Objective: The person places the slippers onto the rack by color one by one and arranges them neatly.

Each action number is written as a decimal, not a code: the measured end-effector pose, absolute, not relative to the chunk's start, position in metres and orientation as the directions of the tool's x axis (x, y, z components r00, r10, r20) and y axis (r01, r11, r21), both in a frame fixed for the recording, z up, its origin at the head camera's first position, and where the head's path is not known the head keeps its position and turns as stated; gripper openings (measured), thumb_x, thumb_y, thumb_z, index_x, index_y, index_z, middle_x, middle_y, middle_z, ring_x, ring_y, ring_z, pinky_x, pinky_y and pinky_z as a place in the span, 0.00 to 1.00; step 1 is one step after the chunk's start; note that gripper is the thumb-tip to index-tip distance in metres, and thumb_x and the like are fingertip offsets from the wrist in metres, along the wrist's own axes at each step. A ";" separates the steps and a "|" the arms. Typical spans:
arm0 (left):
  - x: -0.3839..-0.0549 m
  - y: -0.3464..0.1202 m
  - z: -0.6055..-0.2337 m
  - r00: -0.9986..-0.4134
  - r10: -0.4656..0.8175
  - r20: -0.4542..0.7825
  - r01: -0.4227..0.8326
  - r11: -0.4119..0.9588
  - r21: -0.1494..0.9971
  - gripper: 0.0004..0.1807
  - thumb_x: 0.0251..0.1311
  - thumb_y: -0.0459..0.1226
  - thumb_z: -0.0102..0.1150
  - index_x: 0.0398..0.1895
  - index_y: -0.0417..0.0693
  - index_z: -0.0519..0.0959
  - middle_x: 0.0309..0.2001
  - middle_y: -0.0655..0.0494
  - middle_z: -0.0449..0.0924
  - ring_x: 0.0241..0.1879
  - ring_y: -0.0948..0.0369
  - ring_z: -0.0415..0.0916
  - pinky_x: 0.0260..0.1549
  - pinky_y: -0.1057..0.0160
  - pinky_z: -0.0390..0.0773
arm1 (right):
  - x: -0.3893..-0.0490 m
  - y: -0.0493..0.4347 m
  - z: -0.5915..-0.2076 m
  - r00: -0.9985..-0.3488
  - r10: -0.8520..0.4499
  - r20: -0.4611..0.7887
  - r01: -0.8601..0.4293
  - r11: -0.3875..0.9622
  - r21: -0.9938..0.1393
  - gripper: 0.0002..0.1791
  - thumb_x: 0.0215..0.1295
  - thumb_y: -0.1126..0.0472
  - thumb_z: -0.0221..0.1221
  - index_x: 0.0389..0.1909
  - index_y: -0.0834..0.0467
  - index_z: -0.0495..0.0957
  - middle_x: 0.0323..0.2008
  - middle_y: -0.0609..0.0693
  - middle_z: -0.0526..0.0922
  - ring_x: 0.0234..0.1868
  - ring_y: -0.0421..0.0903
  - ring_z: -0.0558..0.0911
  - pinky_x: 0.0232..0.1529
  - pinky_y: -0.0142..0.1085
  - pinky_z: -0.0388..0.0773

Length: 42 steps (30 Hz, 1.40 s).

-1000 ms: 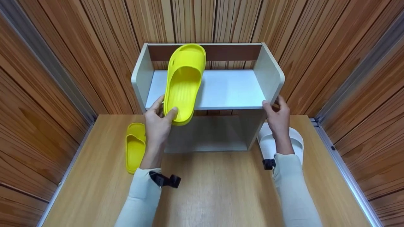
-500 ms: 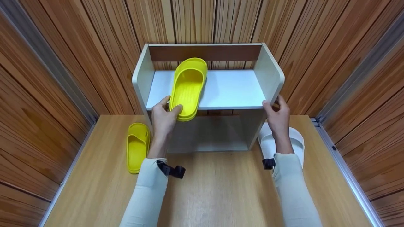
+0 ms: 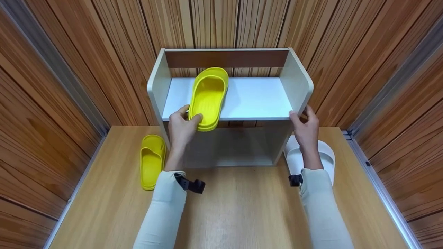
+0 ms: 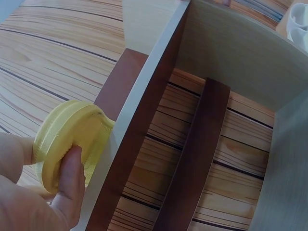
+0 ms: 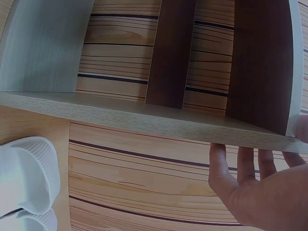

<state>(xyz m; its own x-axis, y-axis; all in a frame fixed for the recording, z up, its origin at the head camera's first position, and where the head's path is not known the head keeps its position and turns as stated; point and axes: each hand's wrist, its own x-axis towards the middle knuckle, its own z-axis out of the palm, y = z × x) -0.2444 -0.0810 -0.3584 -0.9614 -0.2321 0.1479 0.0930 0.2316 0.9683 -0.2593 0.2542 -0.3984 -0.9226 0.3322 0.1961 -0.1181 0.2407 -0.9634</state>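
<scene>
My left hand pinches a yellow slipper by its heel, thumb inside on the footbed and fingers around the outer side. Its closed toe points to the back of the rack, over the left half of the upper shelf. In the left wrist view, the slipper's heel overhangs the shelf's front edge. My right hand grips the right side panel of the shoe rack where it meets the upper shelf. The right wrist view shows the fingers along the panel's outer face, with the thumb at the front edge.
Another yellow slipper lies on the wooden floor left of the rack. White slippers stand to the right of it, partly hidden under my right wrist. Wood-panelled walls close in the back and both sides.
My left hand has brought the yellow slipper down and slightly right, from raised before the rack to low over the upper shelf. My right hand has kept its grip on the side panel.
</scene>
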 end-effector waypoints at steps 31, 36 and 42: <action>-0.257 -0.064 -0.363 -0.944 -0.289 0.160 0.075 0.283 0.956 0.24 0.67 0.40 0.62 0.63 0.37 0.77 0.56 0.45 0.81 0.49 0.54 0.76 0.51 0.59 0.78 | -0.258 0.254 -0.398 -0.924 0.328 0.195 -0.117 0.243 -0.963 0.35 0.73 0.49 0.58 0.77 0.52 0.61 0.70 0.53 0.68 0.65 0.54 0.71 0.67 0.51 0.69; -0.258 -0.062 -0.366 -0.932 -0.287 0.222 0.120 0.333 0.935 0.25 0.68 0.40 0.62 0.63 0.34 0.76 0.57 0.42 0.78 0.53 0.53 0.75 0.54 0.58 0.76 | -0.258 0.255 -0.398 -0.920 0.335 0.203 -0.128 0.234 -0.964 0.34 0.73 0.50 0.58 0.77 0.51 0.61 0.70 0.54 0.68 0.64 0.54 0.71 0.66 0.52 0.69; -0.257 -0.061 -0.369 -0.934 -0.296 0.199 0.087 0.352 0.932 0.29 0.69 0.41 0.62 0.68 0.33 0.72 0.61 0.40 0.72 0.57 0.52 0.71 0.59 0.57 0.73 | -0.258 0.255 -0.399 -0.921 0.340 0.191 -0.111 0.242 -0.964 0.35 0.73 0.49 0.58 0.77 0.50 0.61 0.70 0.53 0.68 0.65 0.55 0.71 0.66 0.52 0.69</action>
<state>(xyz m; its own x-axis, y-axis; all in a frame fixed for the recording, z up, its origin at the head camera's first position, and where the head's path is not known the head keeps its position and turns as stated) -0.2574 -0.0605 -0.3688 -0.9342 -0.2958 0.1995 0.0874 0.3524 0.9318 -0.2580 0.2546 -0.3988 -0.9210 0.3395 0.1912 -0.1108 0.2421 -0.9639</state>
